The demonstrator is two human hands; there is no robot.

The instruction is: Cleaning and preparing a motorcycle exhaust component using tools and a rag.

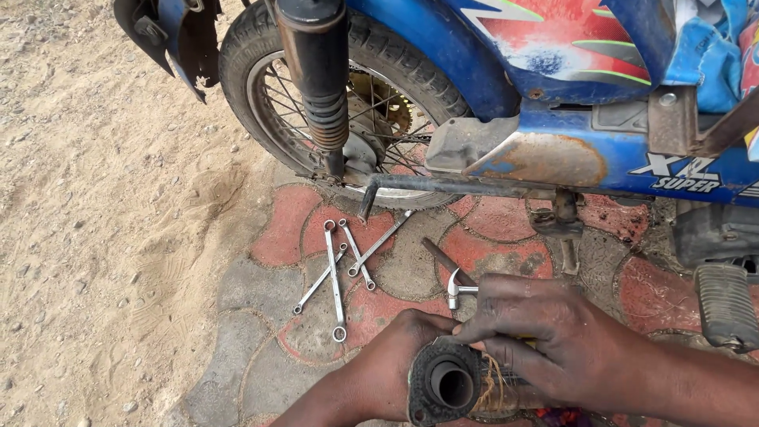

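A black round rubber-ended tube part [451, 385], with tan fibres wound about it, is at the bottom centre, its open end facing me. My left hand [391, 368] grips it from the left side. My right hand [545, 332] lies over its top, fingers wrapped on it. Both hands are dirty with grease. The rest of the part is hidden under my right hand.
Several silver spanners [341, 269] lie on the red and grey paving. A small hammer [451, 277] rests just beyond my hands. A blue motorbike with its rear wheel [348, 103], shock absorber [320, 87] and footrest [723, 304] stands behind. Sandy ground [103, 221] spreads to the left.
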